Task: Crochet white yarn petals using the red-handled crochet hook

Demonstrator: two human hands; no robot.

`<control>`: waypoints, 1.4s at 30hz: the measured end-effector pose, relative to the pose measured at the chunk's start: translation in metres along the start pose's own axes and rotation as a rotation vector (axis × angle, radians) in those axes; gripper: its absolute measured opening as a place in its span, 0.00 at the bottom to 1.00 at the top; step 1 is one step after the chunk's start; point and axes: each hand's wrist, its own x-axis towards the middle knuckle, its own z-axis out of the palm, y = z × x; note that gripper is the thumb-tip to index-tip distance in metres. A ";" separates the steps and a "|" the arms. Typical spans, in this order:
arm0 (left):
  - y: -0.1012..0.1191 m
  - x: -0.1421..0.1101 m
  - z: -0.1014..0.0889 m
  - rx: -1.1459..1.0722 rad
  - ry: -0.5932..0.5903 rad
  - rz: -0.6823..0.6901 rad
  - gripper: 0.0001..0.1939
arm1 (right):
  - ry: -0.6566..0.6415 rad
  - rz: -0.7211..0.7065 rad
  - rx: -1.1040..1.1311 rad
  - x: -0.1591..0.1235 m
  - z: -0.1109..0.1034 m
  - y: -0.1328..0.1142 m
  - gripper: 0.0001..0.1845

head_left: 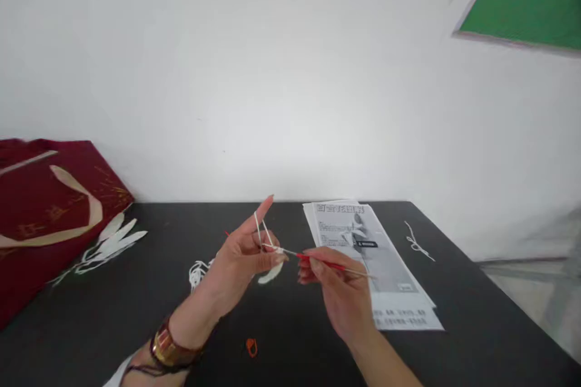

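My left hand pinches a small white crochet piece between thumb and fingers, its curved end hanging below. White yarn loops over the raised left index finger and runs down to the hook. In my right hand is a crochet hook with a red grip, held like a pen and pointing left. The hook's tip meets the yarn and the edge of the piece beside the left thumb. Behind the left wrist lies a loose bundle of white yarn, partly hidden by the hand.
Printed sheets lie right of centre on the black table. Several white leaf-shaped crochet pieces rest by a dark red bag at left. An orange stitch marker sits in front, a short white yarn piece at far right.
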 end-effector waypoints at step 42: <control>0.010 -0.003 0.001 0.049 -0.001 0.032 0.47 | -0.146 -0.077 -0.124 0.010 -0.020 -0.035 0.03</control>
